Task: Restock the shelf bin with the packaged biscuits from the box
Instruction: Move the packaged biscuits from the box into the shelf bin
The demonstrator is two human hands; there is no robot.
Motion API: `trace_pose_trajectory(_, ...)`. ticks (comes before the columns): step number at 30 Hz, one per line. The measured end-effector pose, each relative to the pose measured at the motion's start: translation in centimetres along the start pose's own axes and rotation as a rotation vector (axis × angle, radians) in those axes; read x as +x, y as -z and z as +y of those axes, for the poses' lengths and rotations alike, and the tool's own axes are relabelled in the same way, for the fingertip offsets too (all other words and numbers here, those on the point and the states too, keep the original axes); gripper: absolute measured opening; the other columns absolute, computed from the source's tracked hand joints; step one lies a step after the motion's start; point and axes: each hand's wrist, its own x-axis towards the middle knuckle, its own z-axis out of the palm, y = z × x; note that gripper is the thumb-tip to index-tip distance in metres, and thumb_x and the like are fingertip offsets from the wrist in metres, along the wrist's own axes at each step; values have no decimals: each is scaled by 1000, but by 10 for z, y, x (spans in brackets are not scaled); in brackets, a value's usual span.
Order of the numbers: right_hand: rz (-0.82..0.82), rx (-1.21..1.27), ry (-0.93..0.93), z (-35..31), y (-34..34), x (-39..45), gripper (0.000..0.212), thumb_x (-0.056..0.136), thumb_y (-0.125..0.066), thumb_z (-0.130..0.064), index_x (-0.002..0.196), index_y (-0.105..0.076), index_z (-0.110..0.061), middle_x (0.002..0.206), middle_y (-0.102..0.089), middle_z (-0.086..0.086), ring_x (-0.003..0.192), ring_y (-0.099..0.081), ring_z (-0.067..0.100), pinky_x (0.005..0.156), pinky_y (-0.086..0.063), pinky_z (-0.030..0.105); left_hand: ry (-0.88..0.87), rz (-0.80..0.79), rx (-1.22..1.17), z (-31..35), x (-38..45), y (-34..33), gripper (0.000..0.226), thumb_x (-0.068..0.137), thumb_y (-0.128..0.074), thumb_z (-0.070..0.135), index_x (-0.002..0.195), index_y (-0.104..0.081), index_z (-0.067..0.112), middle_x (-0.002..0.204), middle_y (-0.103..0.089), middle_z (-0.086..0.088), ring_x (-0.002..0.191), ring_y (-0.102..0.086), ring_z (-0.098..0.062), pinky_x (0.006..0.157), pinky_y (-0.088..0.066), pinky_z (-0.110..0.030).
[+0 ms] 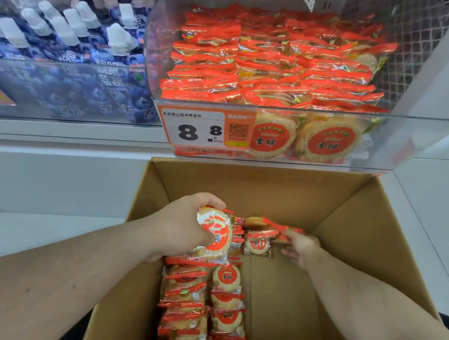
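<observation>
2 hands (184, 225) (300, 246), 1 box (354, 214), 1 bin (415, 135)

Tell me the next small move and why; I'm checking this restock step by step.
Probably lift the left hand up to the bin and drop its packs in. Its fingers already grip a stack, and the bin sits right above the box. The right hand is only pinching a loose pack deep in the box, so it can follow.
</observation>
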Motion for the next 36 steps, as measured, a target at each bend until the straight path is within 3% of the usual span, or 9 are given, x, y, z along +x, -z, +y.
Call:
trace_pose_trajectory(4,48,-98,49,12,14,-35,29,65,-63,8,93,-64,-2,80,-66,15,73,-65,31,63,-54,35,-31,9,17,5,-3,4,52,80,-72,3,106,-55,45,111,-56,9,99,-65,-34,74,-56,-43)
trace_pose_trajectory(7,4,-168,141,5,27,-76,27,66,-64,7,86,-58,-10,85,-64,14,80,-62,30,73,-52,37,-57,15,20,13,-10,7,55,80,-70,0,113,-55,41,108,-57,6,75,-63,-18,55,-49,-25)
trace_pose_trajectory(9,-64,-160,215,-6,38,-108,27,65,-62,7,84,-58,-11,88,-66,14,84,-63,33,78,-54,43,-74,19,31,18,-17,8,57,79,-66,-2,116,-54,39,106,-59,2,62,-56,-12,47,-41,-22)
trace_pose_trajectory(13,-229,-103,330,-29,62,-182,33,68,-62,7,65,-41,-19,80,-61,11,73,-53,25,56,-38,33,-128,44,18,30,-30,7,59,78,-60,-6,114,-54,40,96,-63,-5,50,-48,-13,45,-33,-25)
trace_pose_trajectory(16,-354,-22,415,-40,77,-231,41,80,-55,16,69,-37,-19,89,-68,17,75,-61,27,54,-37,29,-173,70,-37,38,-40,5,64,79,-60,-10,119,-53,40,94,-60,-3,42,-46,-7,41,-33,-22)
trace_pose_trajectory(22,-457,189,530,-50,93,-293,36,83,-56,17,80,-37,-13,95,-72,21,78,-66,27,63,-46,32,-215,100,-162,49,-57,0,71,79,-65,-9,123,-51,45,96,-68,-16,53,-46,-17,47,-34,-27)
trace_pose_trajectory(28,-413,292,587,-50,86,-308,36,83,-58,15,78,-38,-15,89,-71,16,80,-63,27,68,-46,33,-230,157,-351,56,-63,0,77,78,-65,-11,131,-48,42,118,-55,-6,61,-55,-18,56,-46,-30)
trace_pose_trajectory(32,-319,256,749,-59,84,-314,35,80,-64,16,80,-44,-14,80,-67,11,64,-66,17,55,-50,27,-211,128,-405,57,-63,-2,82,76,-66,-10,131,-44,47,113,-59,-25,65,-53,-23,58,-49,-32)
trace_pose_trajectory(36,-360,118,793,-56,75,-318,32,77,-70,11,79,-49,-13,91,-70,21,79,-68,29,71,-52,48,-267,18,-434,64,-63,-8,92,66,-67,-7,130,-42,54,113,-63,-19,79,-63,-32,66,-51,-37)
